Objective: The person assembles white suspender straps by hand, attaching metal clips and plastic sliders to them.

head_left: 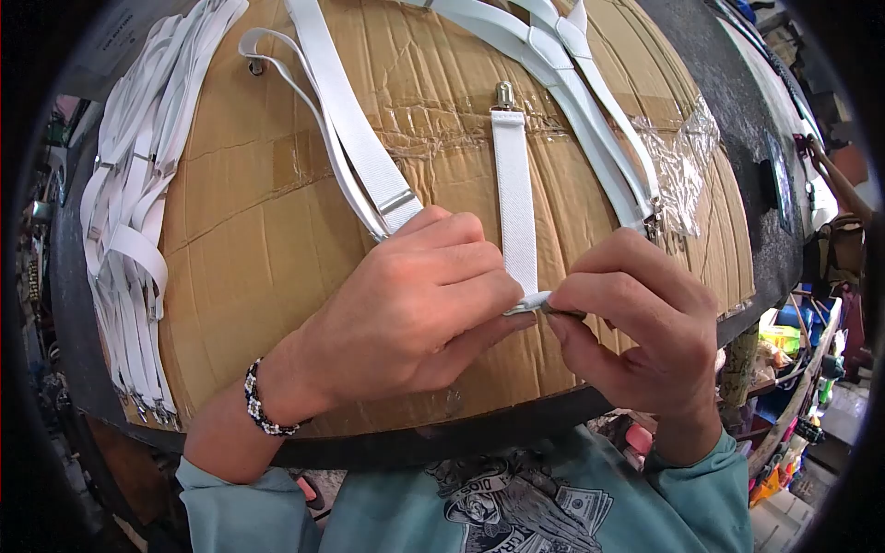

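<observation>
A short white elastic suspender strap [514, 203] runs toward me with a metal clip [503, 96] at its far end. My left hand [415, 304] is closed, its thumb and fingers pinching the near end of this strap. From the other side my right hand [645, 323] pinches the tip of the same folded end; a small dark bit shows between its fingertips, too small to name. Behind my left hand lies a longer white strap [364, 152] with a metal slider [396, 200]. Another white strap with a stitched joint [550, 48] reaches down behind my right hand.
A flattened cardboard sheet [249, 249] covers the dark table [74, 341]. At the left edge lies a thick bundle of white suspenders [138, 212], clips toward me. Crumpled clear tape [682, 166] sticks to the right side. Cluttered goods [784, 341] stand beyond the table's right edge.
</observation>
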`<state>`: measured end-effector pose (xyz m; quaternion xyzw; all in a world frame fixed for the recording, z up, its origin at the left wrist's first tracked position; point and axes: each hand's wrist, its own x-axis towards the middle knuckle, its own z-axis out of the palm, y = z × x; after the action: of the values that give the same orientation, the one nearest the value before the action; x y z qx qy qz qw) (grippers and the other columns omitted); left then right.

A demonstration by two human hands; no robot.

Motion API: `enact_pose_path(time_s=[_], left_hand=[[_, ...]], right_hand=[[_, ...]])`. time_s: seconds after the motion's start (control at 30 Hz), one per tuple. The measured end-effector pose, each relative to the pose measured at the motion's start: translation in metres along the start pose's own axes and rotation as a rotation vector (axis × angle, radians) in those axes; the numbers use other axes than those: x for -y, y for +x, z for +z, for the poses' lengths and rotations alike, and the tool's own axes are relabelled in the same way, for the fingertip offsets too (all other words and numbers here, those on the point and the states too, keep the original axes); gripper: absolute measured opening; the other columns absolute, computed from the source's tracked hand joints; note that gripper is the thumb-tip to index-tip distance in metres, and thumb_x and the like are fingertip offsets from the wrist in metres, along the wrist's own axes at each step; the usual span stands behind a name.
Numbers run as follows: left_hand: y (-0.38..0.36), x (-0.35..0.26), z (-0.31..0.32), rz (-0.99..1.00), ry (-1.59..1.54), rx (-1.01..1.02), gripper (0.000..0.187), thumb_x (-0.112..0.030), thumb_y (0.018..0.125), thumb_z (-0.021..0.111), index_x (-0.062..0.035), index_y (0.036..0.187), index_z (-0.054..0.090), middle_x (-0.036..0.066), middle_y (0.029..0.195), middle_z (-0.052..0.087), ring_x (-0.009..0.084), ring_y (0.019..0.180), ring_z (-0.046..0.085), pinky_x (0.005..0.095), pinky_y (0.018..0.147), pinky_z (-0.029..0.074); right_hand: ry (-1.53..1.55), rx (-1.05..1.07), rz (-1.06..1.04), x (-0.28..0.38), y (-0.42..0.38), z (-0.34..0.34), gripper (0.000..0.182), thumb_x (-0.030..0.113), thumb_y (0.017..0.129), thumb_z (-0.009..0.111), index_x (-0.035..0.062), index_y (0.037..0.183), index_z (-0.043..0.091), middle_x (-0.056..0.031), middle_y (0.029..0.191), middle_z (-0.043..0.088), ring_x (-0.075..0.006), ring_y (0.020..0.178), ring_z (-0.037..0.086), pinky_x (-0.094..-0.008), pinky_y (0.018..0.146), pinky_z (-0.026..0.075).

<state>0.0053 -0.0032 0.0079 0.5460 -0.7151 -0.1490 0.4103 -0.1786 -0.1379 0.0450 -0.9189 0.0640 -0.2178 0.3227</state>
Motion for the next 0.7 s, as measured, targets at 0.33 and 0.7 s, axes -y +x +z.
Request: enact_pose_path(time_s=[0.33,0.7], left_hand=[[-0.001,-0.002,-0.001,0.0,0.033,-0.006,0.028,-0.002,0.069,0.083,-0.0022,0.094,0.07,0.006,0.082,0.065,0.0263,0.075,0.059,0.0367,0.068,0.047],[0.0,-0.001,0.002,0.011,0.006,-0.017,0.027,-0.002,0.07,0.083,-0.0022,0.093,0.07,0.006,0.081,0.064,0.0265,0.074,0.059,0.0366,0.068,0.047]], right_hand=[[0.052,-0.047,-0.111,-0.002,0.006,0.009,0.028,-0.012,0.063,0.076,0.0012,0.087,0.07,-0.0109,0.08,0.062,-0.0211,0.066,0.062,-0.0306,0.056,0.048],[0.028,0.015,-0.057,0.004,0.001,-0.004,0.028,-0.011,0.062,0.077,0.0008,0.087,0.07,-0.0102,0.079,0.062,-0.0213,0.066,0.063,-0.0309,0.055,0.048]])
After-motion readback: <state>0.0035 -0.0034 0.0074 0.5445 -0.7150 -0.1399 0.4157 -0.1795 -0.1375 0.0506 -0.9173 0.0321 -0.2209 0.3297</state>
